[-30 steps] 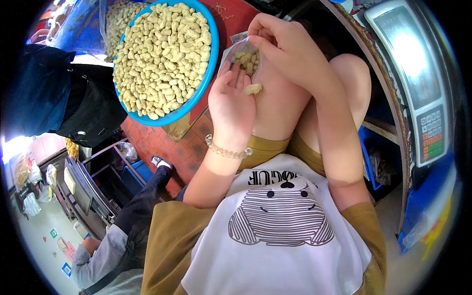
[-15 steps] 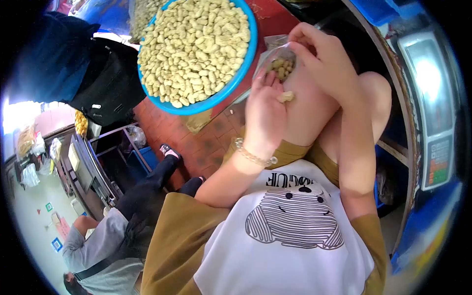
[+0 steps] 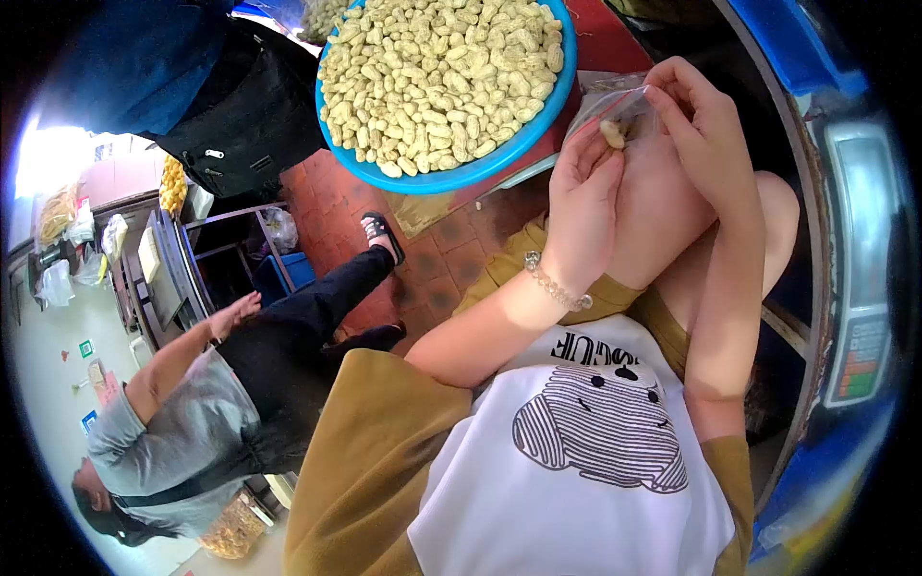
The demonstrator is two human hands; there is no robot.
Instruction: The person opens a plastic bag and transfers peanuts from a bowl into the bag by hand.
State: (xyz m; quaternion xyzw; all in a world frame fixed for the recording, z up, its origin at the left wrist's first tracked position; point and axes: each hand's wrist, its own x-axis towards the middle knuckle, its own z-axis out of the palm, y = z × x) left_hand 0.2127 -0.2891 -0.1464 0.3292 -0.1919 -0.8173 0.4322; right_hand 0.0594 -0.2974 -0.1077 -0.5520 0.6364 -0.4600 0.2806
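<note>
My left hand (image 3: pixel 588 187), with a beaded bracelet at the wrist, pinches a pale unshelled peanut (image 3: pixel 612 134) between thumb and fingers. The peanut is at the mouth of a clear plastic bag (image 3: pixel 629 99) with a reddish line along its edge. My right hand (image 3: pixel 699 120) grips the upper right of that bag between thumb and fingers. Both hands are above my bare thighs. What lies inside the bag is mostly hidden by the left fingers and glare. Just left of the hands, a large blue basin (image 3: pixel 567 72) holds a heap of unshelled peanuts (image 3: pixel 442 82).
A digital scale (image 3: pixel 858 288) stands along the right edge. At left, a person in a grey shirt (image 3: pixel 182 413) sits or leans with one hand raised. A black bag (image 3: pixel 235 134) hangs at upper left. Red tiles (image 3: pixel 331 206) cover the floor.
My left hand has turned from palm-up with the peanut to pinching it at the bag's mouth. The view has shifted, and the person at left has raised a hand.
</note>
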